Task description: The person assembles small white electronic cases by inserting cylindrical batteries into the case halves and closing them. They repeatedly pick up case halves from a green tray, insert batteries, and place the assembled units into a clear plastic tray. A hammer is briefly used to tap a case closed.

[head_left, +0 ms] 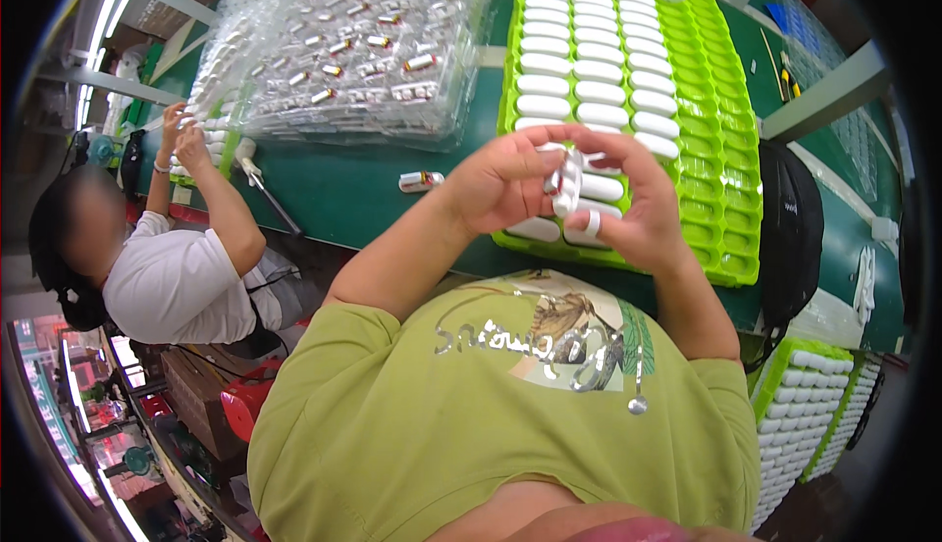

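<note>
Shiny silver writing (pixel 498 336) on a yellow-green cloth T-shirt (pixel 392 424).
The big, curly letters go across the shirt's front, below the left hand (pixel 502 184) and the right hand (pixel 643 204). To the right of the right hand, a soft black bag (pixel 790 238) has a tiny pale mark, too small to read. Far left of both hands, and lower, a bright strip (pixel 47 395) is too blurry to read.

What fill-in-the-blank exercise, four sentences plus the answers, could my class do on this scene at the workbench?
1. The left hand holds a small part over a tray coloured bright ____.
2. The oval pieces in it are ____.
3. Its bare slots lie toward its ____ side.
4. A co-worker is at the picture's ____ side.

Missing words: green; white; right; left.
</note>
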### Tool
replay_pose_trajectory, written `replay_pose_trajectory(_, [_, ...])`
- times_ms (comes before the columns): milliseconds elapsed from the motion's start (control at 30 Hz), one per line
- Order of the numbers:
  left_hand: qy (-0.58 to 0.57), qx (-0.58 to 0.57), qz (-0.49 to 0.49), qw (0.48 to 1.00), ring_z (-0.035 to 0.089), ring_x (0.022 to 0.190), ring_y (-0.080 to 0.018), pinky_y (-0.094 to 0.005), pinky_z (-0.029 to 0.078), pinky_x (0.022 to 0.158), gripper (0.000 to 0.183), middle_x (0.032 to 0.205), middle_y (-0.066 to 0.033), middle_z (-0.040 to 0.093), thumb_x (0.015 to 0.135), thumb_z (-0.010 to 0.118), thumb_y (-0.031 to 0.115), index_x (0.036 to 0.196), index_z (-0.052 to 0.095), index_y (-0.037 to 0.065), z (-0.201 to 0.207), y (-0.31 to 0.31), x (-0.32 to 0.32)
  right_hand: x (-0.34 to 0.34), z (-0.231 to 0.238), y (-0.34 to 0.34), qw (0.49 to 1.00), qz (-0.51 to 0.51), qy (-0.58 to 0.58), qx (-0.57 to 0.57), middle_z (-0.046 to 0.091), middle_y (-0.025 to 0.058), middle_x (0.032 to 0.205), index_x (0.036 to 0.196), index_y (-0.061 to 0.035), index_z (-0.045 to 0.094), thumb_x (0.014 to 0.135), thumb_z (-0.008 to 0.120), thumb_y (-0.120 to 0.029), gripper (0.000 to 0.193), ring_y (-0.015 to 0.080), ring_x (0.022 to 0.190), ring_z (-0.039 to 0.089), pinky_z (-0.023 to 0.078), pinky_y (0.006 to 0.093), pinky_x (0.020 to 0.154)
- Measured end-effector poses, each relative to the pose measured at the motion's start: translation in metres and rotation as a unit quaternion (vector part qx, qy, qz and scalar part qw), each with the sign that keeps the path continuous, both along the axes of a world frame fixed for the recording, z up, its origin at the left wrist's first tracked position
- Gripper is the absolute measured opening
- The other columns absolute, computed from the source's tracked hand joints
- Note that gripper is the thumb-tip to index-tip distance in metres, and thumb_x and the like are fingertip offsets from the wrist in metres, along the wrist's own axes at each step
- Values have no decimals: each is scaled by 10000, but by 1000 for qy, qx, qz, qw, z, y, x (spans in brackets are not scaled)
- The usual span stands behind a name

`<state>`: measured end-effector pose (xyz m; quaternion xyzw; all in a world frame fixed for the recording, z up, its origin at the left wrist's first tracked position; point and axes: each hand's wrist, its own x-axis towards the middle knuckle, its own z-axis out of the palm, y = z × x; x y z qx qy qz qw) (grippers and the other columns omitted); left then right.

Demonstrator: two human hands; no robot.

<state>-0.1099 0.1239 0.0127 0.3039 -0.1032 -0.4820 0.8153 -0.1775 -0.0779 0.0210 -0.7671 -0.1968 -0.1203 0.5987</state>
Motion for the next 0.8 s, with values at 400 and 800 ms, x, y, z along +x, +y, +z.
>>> replay_pose_trajectory(400, [3, 24, -27, 999, 624, 1096, -186, -381, 531, 939, 485, 1238, -93, 585, 981, 594, 196, 1404, 421, 36, 3, -29, 18, 3, -19, 3, 988, -17, 50, 144, 596, 124, 1239, 1329, -18, 511, 721, 839, -121, 698, 222, 1126, 593, 476, 366, 977])
replay_pose_trajectory(800, [-171, 235, -17, 957, 659, 775, -112, -266, 557, 729, 312, 984, -85, 672, 965, 630, 178, 1215, 589, -5, 28, -27, 55, 3, -23, -17, 968, -29, 90, 234, 487, 120, 1325, 1376, 11, 406, 700, 772, 82, 772, 209, 1199, 528, 446, 361, 1023])
